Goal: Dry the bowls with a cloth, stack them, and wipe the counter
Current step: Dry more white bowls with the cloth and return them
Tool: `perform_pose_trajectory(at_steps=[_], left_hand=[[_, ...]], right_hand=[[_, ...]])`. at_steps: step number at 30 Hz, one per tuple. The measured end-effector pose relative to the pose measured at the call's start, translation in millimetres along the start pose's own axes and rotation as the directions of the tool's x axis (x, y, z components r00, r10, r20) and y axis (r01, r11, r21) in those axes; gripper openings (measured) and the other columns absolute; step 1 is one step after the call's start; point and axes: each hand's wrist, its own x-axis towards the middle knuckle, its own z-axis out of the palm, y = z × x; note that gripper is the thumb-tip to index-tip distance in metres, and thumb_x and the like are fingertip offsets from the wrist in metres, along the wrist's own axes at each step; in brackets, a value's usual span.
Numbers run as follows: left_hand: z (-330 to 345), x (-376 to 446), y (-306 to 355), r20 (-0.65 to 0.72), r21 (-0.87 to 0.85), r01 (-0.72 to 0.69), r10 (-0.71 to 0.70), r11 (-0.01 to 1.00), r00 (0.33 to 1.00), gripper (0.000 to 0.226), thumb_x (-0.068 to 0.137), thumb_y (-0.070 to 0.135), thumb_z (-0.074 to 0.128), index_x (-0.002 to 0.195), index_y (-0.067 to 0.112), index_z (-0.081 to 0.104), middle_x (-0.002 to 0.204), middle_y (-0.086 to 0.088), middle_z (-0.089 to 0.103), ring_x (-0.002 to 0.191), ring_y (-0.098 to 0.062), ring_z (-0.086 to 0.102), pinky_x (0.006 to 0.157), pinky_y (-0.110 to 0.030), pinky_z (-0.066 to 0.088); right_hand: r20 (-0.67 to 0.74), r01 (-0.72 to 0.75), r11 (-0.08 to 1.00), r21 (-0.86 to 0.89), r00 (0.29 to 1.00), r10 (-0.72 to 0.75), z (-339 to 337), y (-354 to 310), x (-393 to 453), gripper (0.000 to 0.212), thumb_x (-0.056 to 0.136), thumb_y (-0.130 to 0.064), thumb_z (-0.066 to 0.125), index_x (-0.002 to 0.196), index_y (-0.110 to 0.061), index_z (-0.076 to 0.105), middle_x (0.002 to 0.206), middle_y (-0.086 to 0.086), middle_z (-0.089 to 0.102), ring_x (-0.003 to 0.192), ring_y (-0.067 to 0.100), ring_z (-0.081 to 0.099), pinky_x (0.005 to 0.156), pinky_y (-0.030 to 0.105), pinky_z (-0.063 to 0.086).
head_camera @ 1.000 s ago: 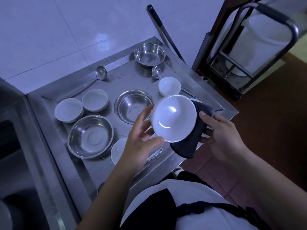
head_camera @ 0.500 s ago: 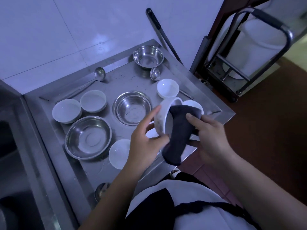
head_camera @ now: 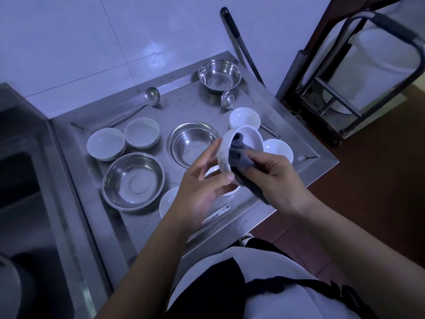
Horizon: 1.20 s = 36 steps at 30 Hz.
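Note:
My left hand point(head_camera: 202, 185) grips a white bowl point(head_camera: 249, 140) by its outer wall, tilted on its side above the steel counter point(head_camera: 202, 107). A dark cloth point(head_camera: 241, 155) is bunched in my right hand point(head_camera: 276, 178) and pushed into the bowl's inside; its tail hangs below my fingers. On the counter lie two white bowls at the left point(head_camera: 106, 143) point(head_camera: 142, 132), one at the back right point(head_camera: 245, 118), one at the right edge point(head_camera: 279, 149), and one partly hidden under my left wrist point(head_camera: 167, 200). Three steel bowls point(head_camera: 133, 180) point(head_camera: 192, 143) point(head_camera: 219, 74) stand among them.
A ladle point(head_camera: 150, 96) lies at the back left and a smaller ladle point(head_camera: 227, 100) by the far steel bowl. A flat steel utensil point(head_camera: 217, 212) lies near the front edge. A sink point(head_camera: 20, 180) is at the left, a trolley with a white bucket point(head_camera: 377, 58) at the right.
The bowl has turned from face-up toward me to lying on its side. My right hand has brought the cloth from behind the bowl over its rim and into its inside.

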Motion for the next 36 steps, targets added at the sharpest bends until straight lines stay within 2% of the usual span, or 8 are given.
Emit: perform_pose_trajectory(at_steps=[5,9,13,19,24,27,32,36], left_hand=[[-6,-3,-4,-0.047,-0.133,0.001,-0.007,0.991,0.999,0.064,0.084,0.005,0.072,0.140,0.034,0.059,0.130,-0.015,0.066,0.115,-0.034,0.068,0.093,-0.059,0.055],[-8,2,-11,-0.183,-0.084,0.009,-0.024,0.996,0.983,0.069,0.084,-0.010,0.071,0.134,0.037,0.062,0.112,-0.009,0.072,0.102,-0.029,0.072,0.081,-0.050,0.060],[-6,16,-19,-0.349,-0.108,0.041,-0.076,0.993,0.934,0.053,0.088,-0.008,0.068,0.128,0.025,0.060,0.113,-0.015,0.069,0.100,-0.031,0.073,0.078,-0.052,0.062],[-60,76,-12,-0.408,-0.336,0.032,-0.175,0.941,0.896,0.009,0.090,0.005,0.061,0.099,0.002,0.059,0.109,-0.017,0.059,0.113,-0.036,0.061,0.077,-0.050,0.061],[-94,148,-1,-0.482,-0.467,0.064,-0.315,0.882,0.817,0.019,0.095,0.005,0.056,0.114,0.004,0.060,0.119,-0.016,0.054,0.109,-0.029,0.058,0.097,-0.058,0.053],[-108,190,-3,-0.474,-0.506,0.100,-0.373,0.857,0.797,0.032,0.094,0.006,0.054,0.126,0.006,0.054,0.123,-0.018,0.053,0.116,-0.032,0.055,0.100,-0.057,0.051],[-124,241,-10,-0.563,-0.452,0.124,-0.390,0.883,0.729,0.019,0.093,0.006,0.055,0.111,0.000,0.053,0.108,-0.018,0.061,0.126,-0.033,0.055,0.088,-0.045,0.058],[-144,262,-26,-0.615,-0.016,0.222,-0.185,0.975,0.767,0.010,0.097,0.011,0.059,0.092,0.016,0.053,0.104,-0.012,0.061,0.114,-0.027,0.060,0.091,-0.037,0.059]], right_hand=[[0.227,0.210,0.821,-0.532,0.969,-0.101,-16,2,6,0.021,0.094,-0.015,0.060,0.109,-0.018,0.075,0.090,0.005,0.067,0.092,0.022,0.060,0.082,0.037,0.051],[0.361,0.336,0.645,-0.686,0.927,-0.099,-28,16,11,0.023,0.087,-0.014,0.061,0.105,-0.022,0.074,0.080,-0.004,0.063,0.080,0.011,0.056,0.073,0.038,0.050],[0.284,0.269,0.612,-0.744,0.956,-0.075,-35,23,6,0.024,0.088,-0.012,0.054,0.102,-0.019,0.072,0.093,-0.006,0.069,0.090,0.016,0.062,0.073,0.039,0.052],[-0.334,-0.136,0.983,-0.120,0.938,0.089,-46,33,-15,0.029,0.091,0.007,0.064,0.105,-0.016,0.076,0.100,-0.005,0.075,0.095,0.010,0.066,0.085,0.026,0.051],[-0.490,-0.214,0.900,0.379,0.779,0.392,-38,38,-39,0.020,0.086,-0.012,0.066,0.103,-0.008,0.078,0.100,0.023,0.073,0.095,0.027,0.068,0.085,0.049,0.056],[-0.553,-0.198,0.875,0.442,0.708,0.439,-37,42,-46,0.020,0.083,-0.013,0.066,0.097,-0.014,0.081,0.098,0.020,0.075,0.094,0.029,0.071,0.081,0.043,0.060],[-0.632,-0.147,0.861,0.488,0.620,0.464,-36,46,-54,0.023,0.092,0.000,0.060,0.098,-0.010,0.080,0.097,0.015,0.076,0.094,0.028,0.071,0.082,0.040,0.060],[-0.638,-0.063,0.806,0.589,0.575,0.512,-32,29,-55,0.020,0.094,0.003,0.053,0.102,0.004,0.071,0.086,0.013,0.076,0.082,0.021,0.074,0.066,0.032,0.061]])
